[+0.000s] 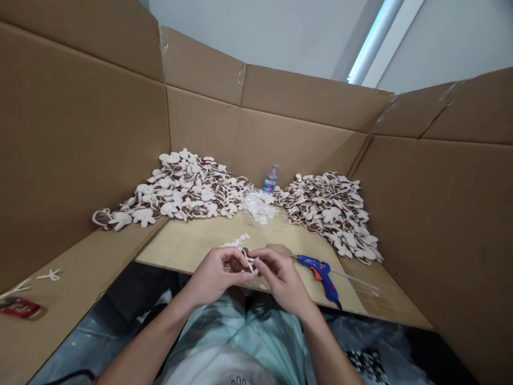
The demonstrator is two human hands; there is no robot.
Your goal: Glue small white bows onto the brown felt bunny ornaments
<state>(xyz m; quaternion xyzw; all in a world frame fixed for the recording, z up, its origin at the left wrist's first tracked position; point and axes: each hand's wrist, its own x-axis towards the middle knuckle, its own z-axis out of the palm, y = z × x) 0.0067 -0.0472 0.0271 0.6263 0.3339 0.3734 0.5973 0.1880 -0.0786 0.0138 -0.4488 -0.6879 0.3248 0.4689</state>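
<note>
My left hand (214, 272) and my right hand (280, 275) meet over the near edge of a wooden board (192, 243). Together they pinch a small brown and cream wooden cut-out piece (243, 260) between fingertips and thumbs. Both hands have their fingers curled closed on it. A few small white pieces (236, 241) lie on the board just beyond my fingers. A blue hot glue gun (320, 271) lies on the board just right of my right hand, its nozzle pointing toward it.
Two big heaps of cream and brown cut-out shapes (180, 190) (332, 208) fill the back of the board. Between them are a pile of small white bits (260, 206) and a water bottle (271, 179). Tall cardboard walls (80, 133) enclose the space. A red object (18, 307) lies far left.
</note>
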